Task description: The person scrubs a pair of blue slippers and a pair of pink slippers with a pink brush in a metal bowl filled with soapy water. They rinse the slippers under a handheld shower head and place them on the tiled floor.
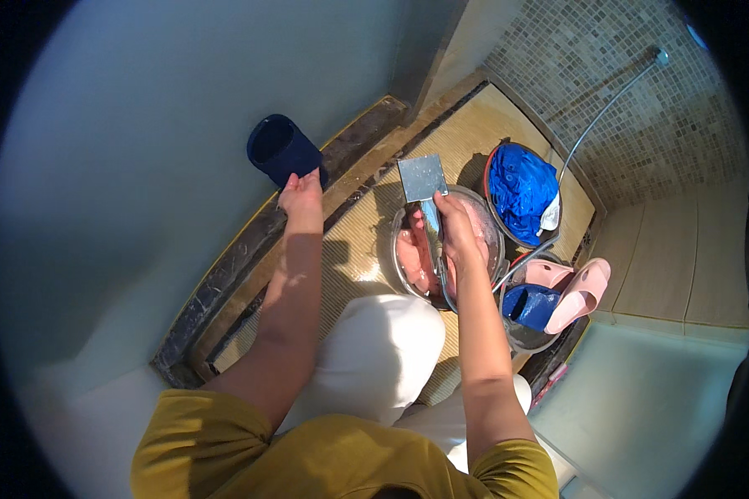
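My left hand (303,194) is shut on the end of a dark blue slide slipper (294,150), held over the dark stone curb on the left. My right hand (457,226) grips a chrome handheld shower head (423,178) by its handle. Its square head tilts up, above a round bucket (500,240) of pink items (414,257). Whether those items are cloth or footwear is unclear. No water stream shows at the shower head. From the handle a metal hose (608,109) loops across to the tiled wall.
Behind the bucket stands another (488,171) with bright blue fabric (519,190) and a white piece. To the right, a container (530,340) holds a wet blue slipper (529,307) and pink slippers (582,293). A dark stone curb (225,287) borders the ribbed floor (343,268).
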Motion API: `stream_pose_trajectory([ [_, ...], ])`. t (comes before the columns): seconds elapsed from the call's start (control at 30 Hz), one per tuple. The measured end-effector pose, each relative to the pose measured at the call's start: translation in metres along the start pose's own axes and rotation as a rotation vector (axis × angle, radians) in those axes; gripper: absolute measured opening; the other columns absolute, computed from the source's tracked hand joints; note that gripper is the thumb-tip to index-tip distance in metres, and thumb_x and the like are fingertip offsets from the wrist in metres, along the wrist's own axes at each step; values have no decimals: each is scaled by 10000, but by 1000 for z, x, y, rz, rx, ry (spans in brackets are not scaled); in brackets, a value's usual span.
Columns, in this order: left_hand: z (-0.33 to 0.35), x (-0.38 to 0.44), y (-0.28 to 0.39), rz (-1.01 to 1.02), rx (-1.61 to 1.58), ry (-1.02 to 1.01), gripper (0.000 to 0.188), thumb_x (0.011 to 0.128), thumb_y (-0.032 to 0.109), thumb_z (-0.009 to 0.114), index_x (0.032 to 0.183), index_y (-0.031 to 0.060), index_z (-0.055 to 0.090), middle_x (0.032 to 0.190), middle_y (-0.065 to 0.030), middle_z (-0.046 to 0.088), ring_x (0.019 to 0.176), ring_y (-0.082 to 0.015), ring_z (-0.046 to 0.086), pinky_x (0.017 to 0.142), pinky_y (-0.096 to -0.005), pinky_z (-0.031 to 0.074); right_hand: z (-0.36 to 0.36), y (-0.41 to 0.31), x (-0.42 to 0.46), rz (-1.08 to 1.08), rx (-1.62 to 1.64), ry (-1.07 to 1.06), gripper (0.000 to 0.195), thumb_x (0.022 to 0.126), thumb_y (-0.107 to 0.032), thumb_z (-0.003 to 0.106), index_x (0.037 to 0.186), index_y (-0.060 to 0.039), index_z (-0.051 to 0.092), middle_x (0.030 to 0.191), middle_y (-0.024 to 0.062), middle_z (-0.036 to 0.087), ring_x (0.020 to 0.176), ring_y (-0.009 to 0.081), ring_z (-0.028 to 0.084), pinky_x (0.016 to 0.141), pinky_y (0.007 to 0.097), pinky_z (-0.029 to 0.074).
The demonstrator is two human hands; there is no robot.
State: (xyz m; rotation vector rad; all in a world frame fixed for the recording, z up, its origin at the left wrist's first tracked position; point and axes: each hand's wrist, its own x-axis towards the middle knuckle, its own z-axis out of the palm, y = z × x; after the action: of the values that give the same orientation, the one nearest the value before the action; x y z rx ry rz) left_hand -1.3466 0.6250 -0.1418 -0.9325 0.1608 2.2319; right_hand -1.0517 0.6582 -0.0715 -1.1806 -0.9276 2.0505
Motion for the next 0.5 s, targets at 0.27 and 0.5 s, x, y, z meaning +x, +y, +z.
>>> stream_pose_trajectory([
  [0.27, 7, 3, -10, 26, -25, -17, 420, 848, 56, 288, 1204, -53, 482, 1306, -194, 474, 1226, -345, 434, 1053, -541, 288, 1, 15, 5, 69, 24, 38, 256, 963, -232, 426, 982, 8, 514, 773, 152, 618, 623, 223, 593, 606, 322, 513],
  [0.5, 17, -16, -19, 46, 42, -19, 405, 837, 62, 302, 1175, -69, 483, 1287, -212, 474, 1222, -356, 427, 1060, -530, 281, 3, 21, 4, 81, 65, 68, 228, 959, -219, 435, 974, -2, 506, 753, 136, 621, 595, 203, 594, 566, 309, 514],
])
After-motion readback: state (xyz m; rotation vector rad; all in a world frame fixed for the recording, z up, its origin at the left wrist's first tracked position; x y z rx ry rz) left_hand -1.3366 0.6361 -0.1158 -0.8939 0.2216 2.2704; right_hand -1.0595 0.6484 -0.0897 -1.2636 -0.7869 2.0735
